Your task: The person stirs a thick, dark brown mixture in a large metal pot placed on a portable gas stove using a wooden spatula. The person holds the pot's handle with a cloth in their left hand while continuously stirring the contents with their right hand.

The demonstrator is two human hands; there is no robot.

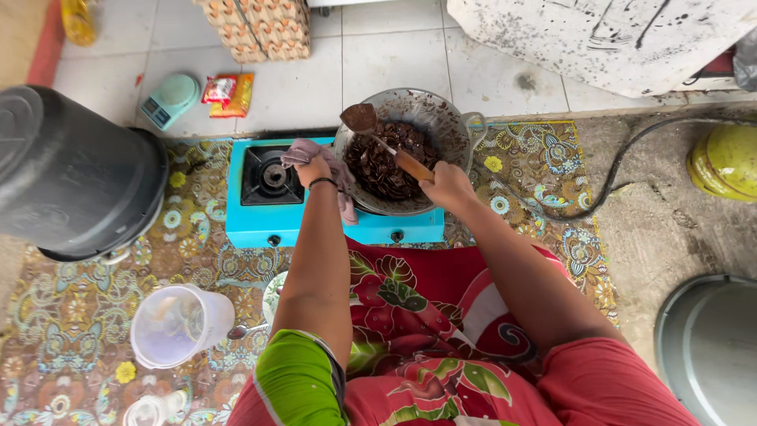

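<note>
Down on the patterned mat (pixel 552 166), the left hand (pixel 314 170) is closed on a pinkish cloth (pixel 319 154) pressed against the left rim of the wok (pixel 461 130), fingers curled over the fabric. The right hand (pixel 447 185) is wrapped tight around the wooden handle of a spatula (pixel 386 146), whose blade is lifted above the wok's far left edge and coated brown. The wok sits on the right burner of a turquoise stove (pixel 252 225) and holds dark brown pieces (pixel 386 166). The left burner (pixel 272 175) stands bare just beside the cloth. A clear plastic jug (pixel 177 323) stands near the left elbow, and a black bin (pixel 71 173) sits left of the stove.
</note>
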